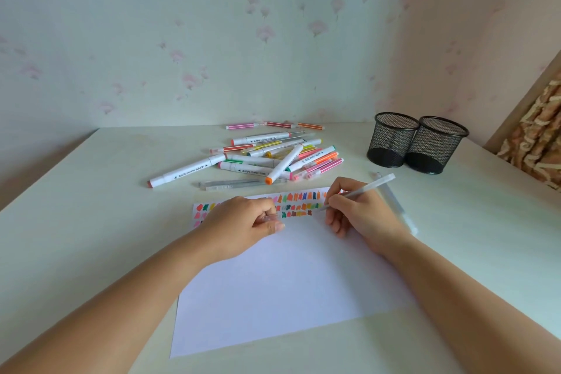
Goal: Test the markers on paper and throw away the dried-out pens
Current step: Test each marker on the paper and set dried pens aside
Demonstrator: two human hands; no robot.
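A white sheet of paper (pixel 282 276) lies on the table with rows of colour swatches along its far edge. My right hand (pixel 361 215) grips a clear pen (pixel 361 190), its tip down on the paper beside the swatches. My left hand (pixel 246 225) rests on the paper's far left part and pinches a small clear cap (pixel 271 217). A pile of several markers (pixel 273 155) lies beyond the paper.
Two black mesh pen cups (pixel 391 140) (pixel 437 146) stand at the back right, both looking empty. Another clear pen (pixel 397 206) lies on the table (pixel 91 222) just right of my right hand. Three thin markers (pixel 273 125) lie along the wall.
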